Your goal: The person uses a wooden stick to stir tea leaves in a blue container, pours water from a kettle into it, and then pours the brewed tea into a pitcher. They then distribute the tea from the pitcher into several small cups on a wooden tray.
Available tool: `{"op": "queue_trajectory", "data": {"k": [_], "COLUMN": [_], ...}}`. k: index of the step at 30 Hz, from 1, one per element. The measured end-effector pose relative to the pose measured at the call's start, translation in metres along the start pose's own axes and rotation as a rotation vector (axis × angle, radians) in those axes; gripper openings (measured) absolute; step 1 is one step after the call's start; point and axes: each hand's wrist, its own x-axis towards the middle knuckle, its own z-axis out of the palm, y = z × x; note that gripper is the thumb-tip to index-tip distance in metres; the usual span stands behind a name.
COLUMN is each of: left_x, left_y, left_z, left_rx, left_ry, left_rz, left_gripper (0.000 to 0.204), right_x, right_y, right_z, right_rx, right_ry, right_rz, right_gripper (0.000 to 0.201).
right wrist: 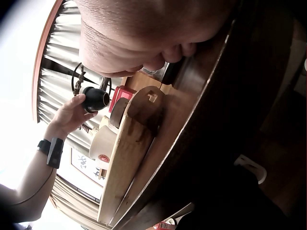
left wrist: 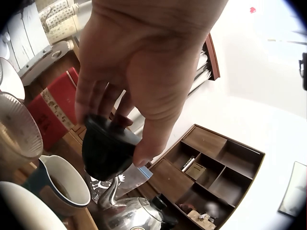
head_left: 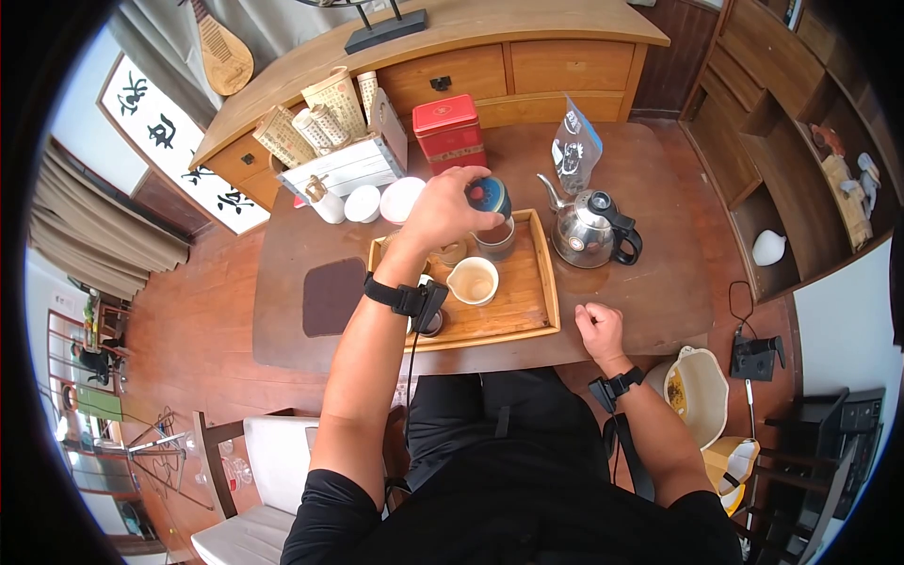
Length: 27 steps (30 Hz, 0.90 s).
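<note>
Hands (head_left: 446,209) well apart, dark vessel (head_left: 490,196) (tilted) in the left's grip.

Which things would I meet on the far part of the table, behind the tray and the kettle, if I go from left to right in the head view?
White wooden box with rolled papers in it → red tin → clear plastic bag.

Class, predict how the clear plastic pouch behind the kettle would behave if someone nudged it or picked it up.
The pouch would probably feel floppy, since its walls look like thin, see-through film. It may topple at a nudge, standing tall beyond the kettle. Its shiny surface suggests it might be slightly slippery.
</note>
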Motion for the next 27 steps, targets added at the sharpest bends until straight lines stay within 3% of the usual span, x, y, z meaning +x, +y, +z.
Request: {"op": "queue_trajectory", "data": {"k": [11,13,15,18,21,23,25,26,27], "left_x": [-0.005,-0.005,-0.006,-0.003,-0.007,-0.01,-0.012,-0.012,-0.014], "left_y": [-0.003,-0.008,-0.005,-0.005,-0.005,0.001,0.004,0.007,0.009], "left_z": [0.001,0.003,0.0,-0.001,0.001,-0.004,-0.007,-0.007,-0.007], "left_rx": [-0.007,-0.023,0.005,0.036,0.028,0.069,0.068,0.057,0.044], "left_ry": [-0.002,0.018,0.015,0.018,0.032,0.021,0.017,0.013,0.002], "left_rz": [-0.016,0.027,0.015,0.029,0.045,0.047,0.041,0.035,0.028], "left_gripper": [0.081,0.081,0.081,0.081,0.08,0.079,0.078,0.078,0.079], "right_x": [0.004,0.019,0.04,0.059,0.052,0.023,0.039,0.011,0.013], "right_y": [0.006,-0.021,-0.098,-0.232,-0.312,-0.359,-0.353,-0.351,-0.352], "right_z": [-0.002,-0.011,-0.039,-0.093,-0.125,-0.154,-0.13,-0.101,-0.09], "right_rx": [-0.007,0.142,0.277,0.17,0.084,-0.12,0.073,0.201,0.205], "right_ry": [-0.041,-0.102,-0.21,-0.293,-0.376,-0.665,-0.509,-0.243,-0.237], "right_rz": [-0.007,0.113,0.053,-0.396,-0.871,-0.595,-1.129,-0.974,-0.967], "right_gripper": [0.039,0.038,0.014,0.012,0.019,0.016,0.056,0.038,0.038]}}
